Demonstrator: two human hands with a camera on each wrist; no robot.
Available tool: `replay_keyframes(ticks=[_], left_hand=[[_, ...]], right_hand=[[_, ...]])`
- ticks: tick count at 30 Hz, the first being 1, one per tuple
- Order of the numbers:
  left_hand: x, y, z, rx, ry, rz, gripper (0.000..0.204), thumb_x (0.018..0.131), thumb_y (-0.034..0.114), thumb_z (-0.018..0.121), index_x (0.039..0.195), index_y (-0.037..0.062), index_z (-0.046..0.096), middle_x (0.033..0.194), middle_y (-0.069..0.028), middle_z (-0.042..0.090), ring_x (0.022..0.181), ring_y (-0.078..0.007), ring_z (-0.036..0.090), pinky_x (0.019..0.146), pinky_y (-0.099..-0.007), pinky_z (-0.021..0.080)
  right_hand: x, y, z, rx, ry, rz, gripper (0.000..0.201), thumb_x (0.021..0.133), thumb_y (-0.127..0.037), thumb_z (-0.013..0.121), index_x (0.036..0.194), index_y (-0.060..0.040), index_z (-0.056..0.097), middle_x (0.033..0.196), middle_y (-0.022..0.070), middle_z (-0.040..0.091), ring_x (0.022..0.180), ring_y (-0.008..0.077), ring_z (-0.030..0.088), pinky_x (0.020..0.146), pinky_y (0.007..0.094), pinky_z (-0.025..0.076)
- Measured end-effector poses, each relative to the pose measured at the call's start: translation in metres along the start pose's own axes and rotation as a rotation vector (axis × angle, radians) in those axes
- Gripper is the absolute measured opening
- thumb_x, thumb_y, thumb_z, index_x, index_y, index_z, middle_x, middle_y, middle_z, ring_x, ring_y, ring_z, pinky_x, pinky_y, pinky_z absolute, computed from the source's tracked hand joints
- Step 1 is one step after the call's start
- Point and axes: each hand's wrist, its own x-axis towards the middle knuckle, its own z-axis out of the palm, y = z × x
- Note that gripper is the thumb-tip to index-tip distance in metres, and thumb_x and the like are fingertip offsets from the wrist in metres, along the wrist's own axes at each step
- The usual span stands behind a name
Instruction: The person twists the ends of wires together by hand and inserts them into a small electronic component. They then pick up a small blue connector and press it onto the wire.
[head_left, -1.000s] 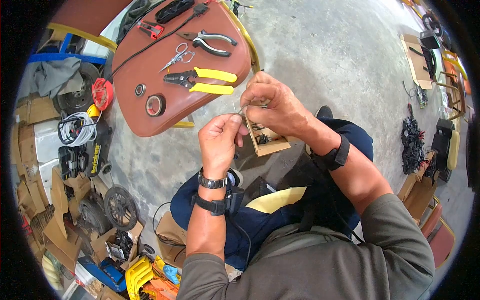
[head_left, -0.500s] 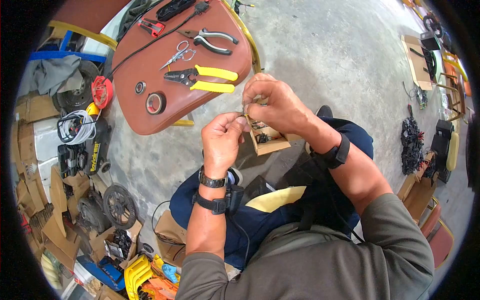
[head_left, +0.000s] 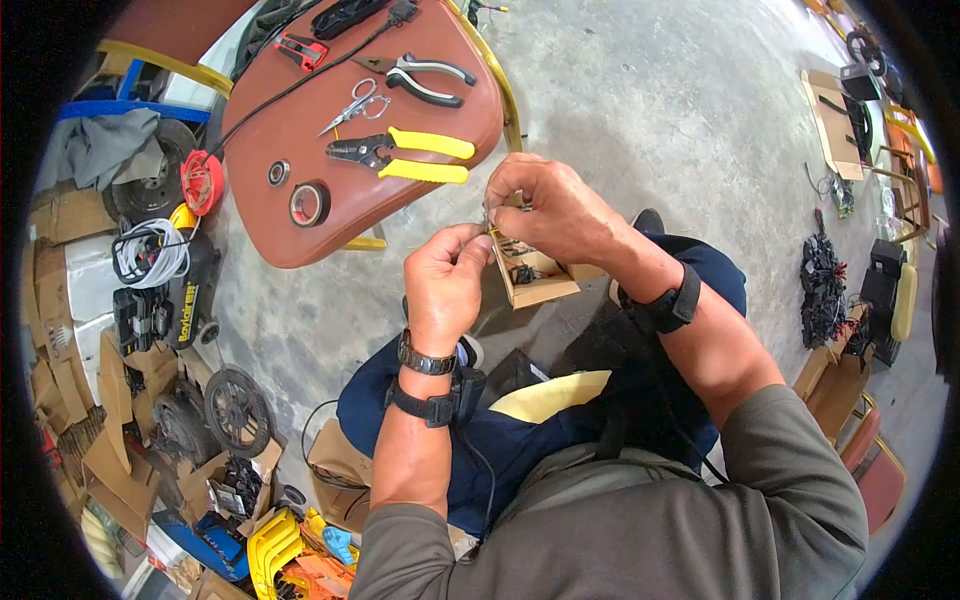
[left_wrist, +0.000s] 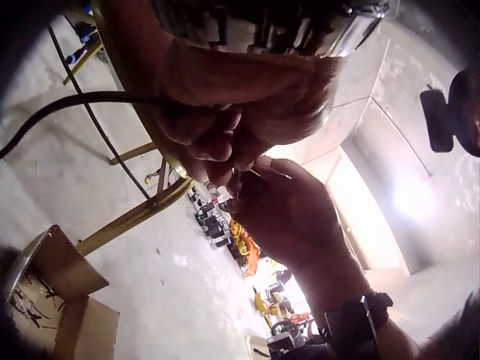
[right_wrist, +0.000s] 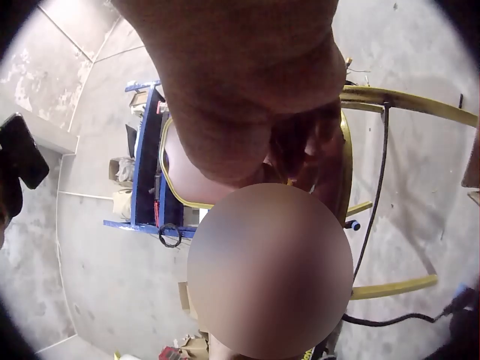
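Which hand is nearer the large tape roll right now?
Left. In the head view, the left hand is below and right of the large tape roll; the right hand is farther to the right, beyond the left hand.

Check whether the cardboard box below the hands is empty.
Not empty: small dark parts lie inside the cardboard box, visible beside the right hand.

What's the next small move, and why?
Probably a gentle twist by the bare right hand, with the bare left hand steadying: fingertips of both meet at the thin yellow wire-like strand; what else they pinch is unclear.
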Motion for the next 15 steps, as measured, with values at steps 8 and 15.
replay_keyframes(ticks=[8,15], left_hand=[[0.0003,-0.0011,-0.0035,0.057,-0.018,0.093,0.009,0.093,0.004,0.065,0.098,-0.0020,0.070,0.079,-0.0029,0.068,0.069,-0.0078,0.059,0.062,-0.0232,0.047],[0.0002,0.0001,-0.0068,0.111,-0.032,0.075,0.009,0.093,0.003,0.066,0.097,-0.0030,0.070,0.078,-0.0028,0.067,0.071,-0.0089,0.060,0.066,-0.0246,0.049]], right_hand=[[-0.0010,0.0006,-0.0018,0.082,-0.024,0.056,0.008,0.085,-0.004,0.067,0.091,0.0011,0.065,0.090,0.0076,0.064,0.083,0.0136,0.061,0.075,0.0305,0.050],[-0.0019,-0.0027,-0.0030,0.079,-0.063,0.082,0.012,0.086,-0.006,0.068,0.092,0.0034,0.067,0.087,0.0090,0.067,0.080,0.0146,0.062,0.073,0.0315,0.051]])
